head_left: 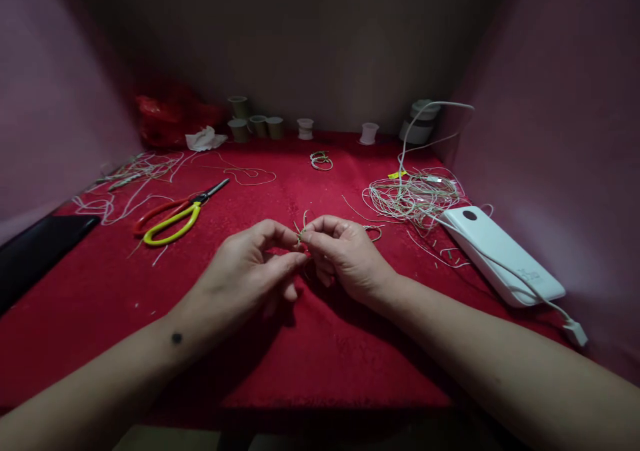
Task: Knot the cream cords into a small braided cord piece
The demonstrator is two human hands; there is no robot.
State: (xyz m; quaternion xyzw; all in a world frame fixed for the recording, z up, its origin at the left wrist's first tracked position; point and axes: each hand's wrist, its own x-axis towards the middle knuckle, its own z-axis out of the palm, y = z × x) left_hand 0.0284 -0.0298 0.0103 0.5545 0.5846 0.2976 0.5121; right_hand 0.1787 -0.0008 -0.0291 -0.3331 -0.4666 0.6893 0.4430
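At the middle of the red cloth, my left hand point(250, 261) and my right hand point(347, 254) meet, fingertips close together. Between them is a thin green cord point(300, 232), its loose ends sticking up. My right thumb and forefinger pinch it. My left fingers are bent around the same cord from the other side, and most of it is hidden behind the fingers. A small cord loop point(373, 231) lies just past my right hand. Further back rest finished-looking cord rings point(321, 160).
Scissors point(175, 221) with red and yellow handles lie left, near loose cords point(143, 171) and a black object point(45, 251). On the right are a cord tangle point(410, 198) and a white power bank point(505, 254) with cable. Several spools point(257, 126) stand at the back.
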